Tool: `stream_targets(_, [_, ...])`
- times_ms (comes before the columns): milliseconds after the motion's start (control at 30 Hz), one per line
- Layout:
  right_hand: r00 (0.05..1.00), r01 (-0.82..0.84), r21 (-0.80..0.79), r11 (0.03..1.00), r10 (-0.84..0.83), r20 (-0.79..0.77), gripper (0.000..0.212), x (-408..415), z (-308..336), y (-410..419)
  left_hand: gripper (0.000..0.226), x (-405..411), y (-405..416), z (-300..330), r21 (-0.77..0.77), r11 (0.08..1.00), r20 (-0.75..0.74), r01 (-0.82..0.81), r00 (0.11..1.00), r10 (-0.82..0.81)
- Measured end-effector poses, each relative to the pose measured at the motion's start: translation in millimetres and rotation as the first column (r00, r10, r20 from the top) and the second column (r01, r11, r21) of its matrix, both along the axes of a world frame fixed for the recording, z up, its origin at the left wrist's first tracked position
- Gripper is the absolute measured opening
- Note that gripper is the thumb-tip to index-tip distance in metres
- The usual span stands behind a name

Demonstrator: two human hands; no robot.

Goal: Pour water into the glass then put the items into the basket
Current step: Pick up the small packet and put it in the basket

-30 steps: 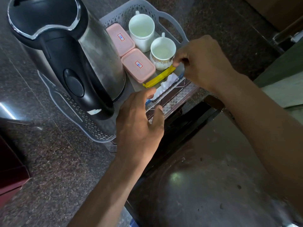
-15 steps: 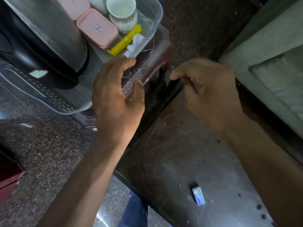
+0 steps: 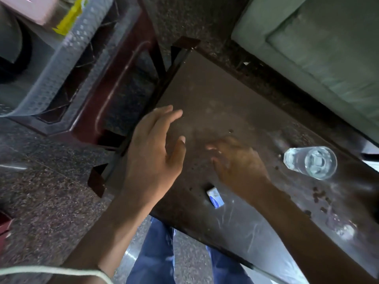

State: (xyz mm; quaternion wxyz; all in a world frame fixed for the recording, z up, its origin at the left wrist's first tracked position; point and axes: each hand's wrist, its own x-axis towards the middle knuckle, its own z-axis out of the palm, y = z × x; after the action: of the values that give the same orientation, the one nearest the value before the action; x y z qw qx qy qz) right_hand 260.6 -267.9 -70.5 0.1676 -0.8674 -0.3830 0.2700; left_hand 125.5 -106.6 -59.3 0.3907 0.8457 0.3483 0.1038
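— Where is the glass (image 3: 310, 162) now?

— It stands upright on the dark table (image 3: 205, 89), on my right side, near the far edge. It is clear and I think there is water in it, but I cannot tell how much. The basket (image 3: 61, 64) is at the top left, on a dark red stand (image 3: 114, 78) beside the table. Only one corner of it is visible, with something pink (image 3: 34, 9) and something yellow (image 3: 69, 17) inside.

— And your hands?

— My left hand (image 3: 153, 152) is over the near left part of the table, fingers spread loosely, thumb apart, and it holds nothing. My right hand (image 3: 240, 162) is lower, close to the table surface, between the left hand and the glass. It is blurred; the fingers look spread and I see nothing in it. It does not touch the glass.

— Is anything else on the table?

— Yes, a small white and blue packet (image 3: 215, 197) lies flat just beside my right wrist. There are also some dark crumbs (image 3: 317, 195) at the right. A green sofa (image 3: 328, 48) is behind the table, and my blue trousers (image 3: 155, 253) show below its edge.
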Motion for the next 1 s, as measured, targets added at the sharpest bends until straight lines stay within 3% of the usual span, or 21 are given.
stream_targets(133, [0.997,0.002,-0.232,0.973,-0.021,-0.079,0.045,-28,-20,-44,0.055,-9,-40,-17,-0.048,0.993,-0.098,0.112,0.988,-0.116])
stream_targets(233, [0.992,-0.01,-0.304,0.953,-0.029,-0.127,0.059,-49,-36,-72,0.06,-16,-63,-32,-0.021,0.981,-0.172,0.193,0.966,-0.194])
stream_targets(333, [0.996,0.045,-0.347,0.937,-0.069,-0.059,0.065,-69,-50,-85,0.067,-25,-78,-49,-0.009,0.963,-0.283,0.27,0.923,-0.262])
stream_targets(467, [0.991,0.134,-0.268,0.954,-0.13,0.033,0.061,-87,-60,-95,0.081,-41,-93,-64,0.035,0.924,-0.431,0.381,0.84,-0.33])
stream_targets(633, [0.971,0.234,-0.22,0.947,-0.238,0.012,0.05,-91,-62,-97,0.094,-52,-99,-75,0.091,0.904,-0.448,0.418,0.828,-0.337])
stream_targets(833, [0.916,0.371,-0.129,0.919,-0.386,-0.114,0.037,-83,-51,-96,0.096,-55,-101,-83,0.103,0.912,-0.427,0.397,0.846,-0.32])
stream_targets(1000, [0.806,0.51,0.004,0.86,-0.477,-0.35,0.022,-71,-32,-84,0.098,-59,-99,-88,0.121,0.907,-0.406,0.403,0.854,-0.325])
